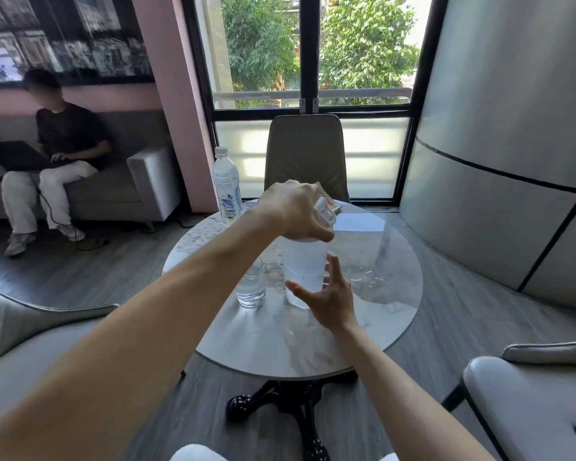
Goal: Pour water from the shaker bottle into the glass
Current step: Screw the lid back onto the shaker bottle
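A translucent white shaker bottle stands upright on the round marble table, with water in its lower part. My left hand grips its white lid from above. My right hand is open with fingers spread around the bottle's lower body, at or very near its surface. A short clear glass with some water stands on the table just left of the shaker, partly behind my left forearm.
A plastic water bottle stands at the table's far left edge. A small packet lies behind the shaker. A chair faces me across the table. Armchairs flank me. A person sits on a sofa at left.
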